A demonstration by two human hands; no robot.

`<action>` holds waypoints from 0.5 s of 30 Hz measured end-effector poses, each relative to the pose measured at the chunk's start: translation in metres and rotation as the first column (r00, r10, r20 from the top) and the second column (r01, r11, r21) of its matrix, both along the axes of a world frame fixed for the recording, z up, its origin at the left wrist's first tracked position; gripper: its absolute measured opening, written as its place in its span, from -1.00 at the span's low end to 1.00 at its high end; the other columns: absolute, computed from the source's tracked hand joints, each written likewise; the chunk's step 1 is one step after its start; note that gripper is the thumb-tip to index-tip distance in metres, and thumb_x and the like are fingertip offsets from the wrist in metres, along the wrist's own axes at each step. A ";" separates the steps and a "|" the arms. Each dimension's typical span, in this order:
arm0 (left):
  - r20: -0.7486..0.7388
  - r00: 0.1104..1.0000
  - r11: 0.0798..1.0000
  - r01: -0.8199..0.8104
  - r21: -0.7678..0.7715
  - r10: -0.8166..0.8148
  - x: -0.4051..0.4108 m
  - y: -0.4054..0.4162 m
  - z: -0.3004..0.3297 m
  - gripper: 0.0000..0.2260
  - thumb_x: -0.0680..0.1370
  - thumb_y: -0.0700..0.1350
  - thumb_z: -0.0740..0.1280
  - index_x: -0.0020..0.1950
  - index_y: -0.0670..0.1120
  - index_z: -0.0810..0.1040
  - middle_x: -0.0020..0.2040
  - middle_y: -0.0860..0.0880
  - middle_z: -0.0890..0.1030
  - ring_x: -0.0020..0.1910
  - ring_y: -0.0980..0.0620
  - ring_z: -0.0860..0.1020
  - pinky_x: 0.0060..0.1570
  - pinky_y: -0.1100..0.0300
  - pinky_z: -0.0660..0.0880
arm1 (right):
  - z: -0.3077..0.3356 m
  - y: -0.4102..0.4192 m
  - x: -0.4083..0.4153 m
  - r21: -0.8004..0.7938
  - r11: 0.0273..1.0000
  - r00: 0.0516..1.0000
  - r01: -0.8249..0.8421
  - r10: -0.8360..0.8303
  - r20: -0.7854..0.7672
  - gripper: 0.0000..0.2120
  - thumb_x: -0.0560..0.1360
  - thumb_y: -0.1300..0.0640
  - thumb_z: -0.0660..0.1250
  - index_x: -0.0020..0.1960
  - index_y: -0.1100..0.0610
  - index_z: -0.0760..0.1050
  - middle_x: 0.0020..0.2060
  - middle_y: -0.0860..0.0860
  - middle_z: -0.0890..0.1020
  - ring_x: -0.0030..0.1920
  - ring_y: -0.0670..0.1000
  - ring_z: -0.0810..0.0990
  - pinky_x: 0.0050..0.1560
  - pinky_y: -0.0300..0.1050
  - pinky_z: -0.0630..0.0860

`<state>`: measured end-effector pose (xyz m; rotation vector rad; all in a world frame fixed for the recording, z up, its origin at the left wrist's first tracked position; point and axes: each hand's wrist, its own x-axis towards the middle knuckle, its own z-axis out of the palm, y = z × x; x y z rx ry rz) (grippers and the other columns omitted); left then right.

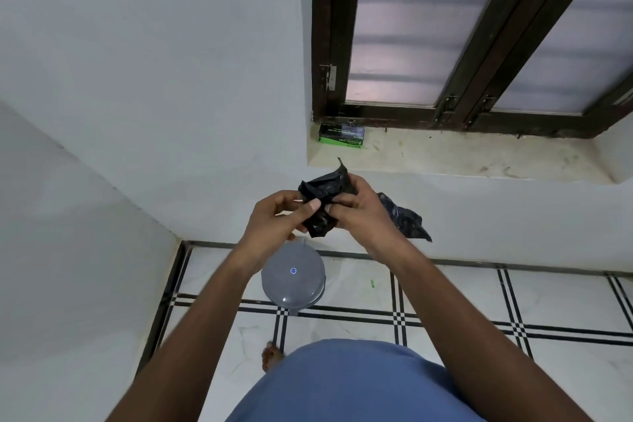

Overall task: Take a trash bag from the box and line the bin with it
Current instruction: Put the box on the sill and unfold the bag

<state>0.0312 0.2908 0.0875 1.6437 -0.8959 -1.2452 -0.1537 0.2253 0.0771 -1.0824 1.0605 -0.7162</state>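
Note:
A crumpled black trash bag (323,190) is held up in front of me, partly folded, with one end trailing out to the right of my right wrist. My left hand (277,219) pinches its lower left part. My right hand (356,212) grips its middle, thumb beside my left thumb. The green and black trash bag box (341,137) lies on the window sill's left end. Below my hands the grey round bin (293,279) stands on the floor with its domed lid shut; my left forearm covers part of it.
A stone window sill (479,156) runs under a dark-framed window (455,44). White walls meet in a corner at the left. The floor (462,295) is white tile with black lines. My bare foot (271,356) stands near the bin.

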 end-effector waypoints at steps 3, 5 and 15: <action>-0.049 0.989 0.990 -0.137 -0.016 0.136 -0.011 -0.003 -0.005 -0.83 0.61 -0.08 0.54 0.06 -0.18 0.73 -0.10 -0.07 0.76 -0.27 0.01 0.65 -0.21 0.13 0.56 | -0.001 -0.004 -0.019 0.006 1.000 1.000 -0.013 0.013 0.000 -0.40 0.65 0.46 0.35 0.58 0.05 0.35 0.22 0.14 0.77 0.21 0.15 0.78 0.20 0.11 0.74; -0.240 0.936 0.966 -0.257 0.033 0.257 -0.011 -0.002 -0.006 -0.93 0.64 -0.16 0.47 0.06 -0.15 0.70 -0.06 -0.07 0.74 -0.23 0.00 0.65 -0.16 0.14 0.56 | -0.004 -0.008 -0.033 0.019 0.999 0.999 0.035 -0.034 -0.014 -0.38 0.64 0.45 0.36 0.61 0.05 0.37 0.23 0.08 0.75 0.21 0.16 0.78 0.23 0.20 0.73; -0.272 0.903 0.942 -0.324 0.083 0.334 -0.040 0.017 -0.023 -0.71 0.74 0.08 0.31 0.15 -0.15 0.63 -0.04 -0.13 0.69 -0.13 -0.09 0.60 0.01 -0.01 0.60 | -0.011 -0.014 -0.079 -0.220 0.955 0.900 -0.196 0.086 -0.428 -0.72 0.66 0.07 0.50 0.36 0.02 0.69 0.07 -0.08 0.78 0.08 -0.07 0.74 0.18 -0.15 0.66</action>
